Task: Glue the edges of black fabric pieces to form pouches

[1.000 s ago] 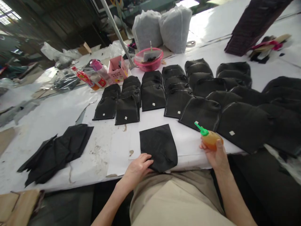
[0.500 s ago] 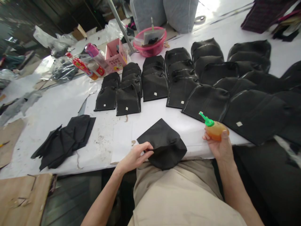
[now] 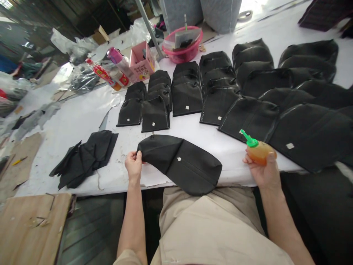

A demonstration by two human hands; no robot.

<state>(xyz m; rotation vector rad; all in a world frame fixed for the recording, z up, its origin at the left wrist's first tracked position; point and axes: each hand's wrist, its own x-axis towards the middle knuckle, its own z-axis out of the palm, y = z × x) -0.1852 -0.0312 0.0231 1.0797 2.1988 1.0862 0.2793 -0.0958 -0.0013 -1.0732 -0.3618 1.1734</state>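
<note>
A black leather-like piece [image 3: 193,167] lies spread over the table's front edge, a small white mark near its middle seam. Its left end is pinched between the fingers of my left hand [image 3: 134,165]. My right hand [image 3: 263,171] is wrapped round a squeeze bottle [image 3: 260,152] of orange liquid, whose green nozzle points up and left. This bottle is held just in front of the rows of black pieces [image 3: 249,116], several of which bear small white marks. Thin black sheets [image 3: 85,158] lie in a loose pile to the left of my left hand.
Behind the rows stand a pink basin [image 3: 183,53], a pink box [image 3: 142,62] and bottles [image 3: 103,73]. A metal pole [image 3: 149,27] rises beside the basin. Plastic bags lie at the back left. A wooden board [image 3: 33,224] is at the lower left.
My left hand has moved left with the end of the black piece, which is now unfolded and shows its white mark. The view has shifted slightly; my right hand still holds the bottle.
</note>
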